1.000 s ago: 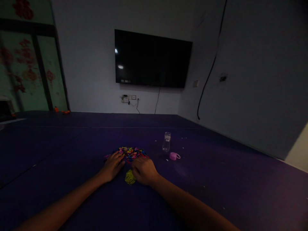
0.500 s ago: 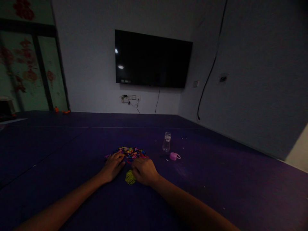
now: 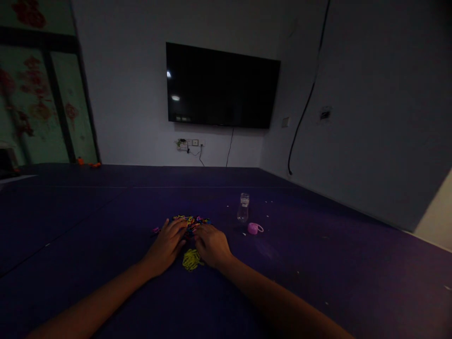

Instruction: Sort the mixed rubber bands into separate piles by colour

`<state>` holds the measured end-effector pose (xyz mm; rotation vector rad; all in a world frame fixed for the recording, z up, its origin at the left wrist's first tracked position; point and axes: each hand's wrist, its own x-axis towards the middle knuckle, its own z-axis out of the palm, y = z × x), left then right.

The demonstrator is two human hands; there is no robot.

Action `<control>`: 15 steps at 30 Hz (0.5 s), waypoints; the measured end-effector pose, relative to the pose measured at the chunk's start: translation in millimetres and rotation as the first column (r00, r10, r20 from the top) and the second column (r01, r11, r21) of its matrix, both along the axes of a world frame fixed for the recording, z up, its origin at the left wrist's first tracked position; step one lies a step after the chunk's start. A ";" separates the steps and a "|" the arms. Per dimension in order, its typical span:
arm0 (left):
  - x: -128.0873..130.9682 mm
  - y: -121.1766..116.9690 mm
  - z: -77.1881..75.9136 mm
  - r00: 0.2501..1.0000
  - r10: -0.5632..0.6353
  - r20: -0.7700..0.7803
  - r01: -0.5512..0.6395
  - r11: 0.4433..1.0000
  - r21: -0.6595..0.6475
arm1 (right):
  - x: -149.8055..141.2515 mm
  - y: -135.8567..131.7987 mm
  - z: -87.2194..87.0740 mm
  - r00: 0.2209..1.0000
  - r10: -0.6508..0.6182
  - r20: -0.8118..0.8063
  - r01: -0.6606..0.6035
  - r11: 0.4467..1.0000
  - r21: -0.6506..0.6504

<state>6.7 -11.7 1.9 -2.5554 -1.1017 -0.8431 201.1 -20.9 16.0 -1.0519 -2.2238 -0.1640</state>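
Note:
A low pile of small multicoloured loops that look like hair ties (image 3: 191, 225) lies on the dark purple floor in front of me. My left hand (image 3: 169, 242) rests on the pile's left side, fingers stretched and thumb apart. From the right, my right hand (image 3: 212, 245) touches the pile with its fingers extended and the thumb below them. Both hands hide part of the loops. Between my wrists, nearer to me, sits a separate small heap of yellow hair ties (image 3: 191, 260).
Right of the pile stands a clear bottle (image 3: 243, 208), its top off. A pink cap with a ring (image 3: 253, 229) lies beside it. White scraps dot the purple floor (image 3: 300, 235). A television (image 3: 222, 84) hangs on the far wall, and orange objects (image 3: 94, 165) lie far left.
My right hand has moved forward from beside the yellow heap onto the multicoloured pile, and its fingers have stretched out. My left hand has spread over the pile, which looks more covered now.

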 end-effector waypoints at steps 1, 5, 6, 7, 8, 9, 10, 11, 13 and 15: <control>1.4 -2.4 1.6 1.000 -0.010 -0.016 0.010 1.000 0.017 | 0.3 0.6 -0.3 0.999 -0.012 -0.038 0.012 1.000 -0.007; 3.8 -7.4 5.1 0.995 -0.061 -0.084 0.067 0.996 0.061 | 1.9 1.8 -0.3 0.990 -0.082 -0.110 0.075 0.995 -0.070; 4.0 -7.9 5.7 0.991 -0.078 -0.106 0.086 0.994 0.067 | 2.2 2.1 -0.1 0.990 -0.090 -0.105 0.081 0.993 -0.086; 4.2 -8.4 6.2 0.987 -0.094 -0.130 0.104 0.992 0.074 | 2.5 2.4 0.1 0.992 -0.093 -0.091 0.083 0.992 -0.100; 4.3 -8.9 6.6 0.983 -0.109 -0.149 0.122 0.989 0.083 | 2.7 2.7 0.4 0.993 -0.090 -0.073 0.082 0.990 -0.111; 4.3 -9.3 6.8 0.978 -0.123 -0.168 0.140 0.986 0.092 | 2.8 3.0 0.7 0.995 -0.082 -0.051 0.076 0.990 -0.121; 4.2 -9.5 6.7 0.974 -0.138 -0.182 0.158 0.982 0.101 | 2.8 3.4 1.1 0.997 -0.074 -0.031 0.069 0.989 -0.127; 3.9 -9.5 6.4 0.970 -0.150 -0.189 0.173 0.979 0.111 | 2.7 3.7 1.4 0.998 -0.066 -0.014 0.064 0.989 -0.130; 2.8 -8.9 4.9 0.968 -0.166 -0.187 0.190 0.975 0.118 | 2.4 4.1 1.9 0.998 -0.055 0.011 0.056 0.990 -0.127; 1.4 -7.9 2.8 0.970 -0.176 -0.168 0.197 0.973 0.117 | 1.9 4.3 1.7 0.998 -0.047 0.032 0.050 0.992 -0.113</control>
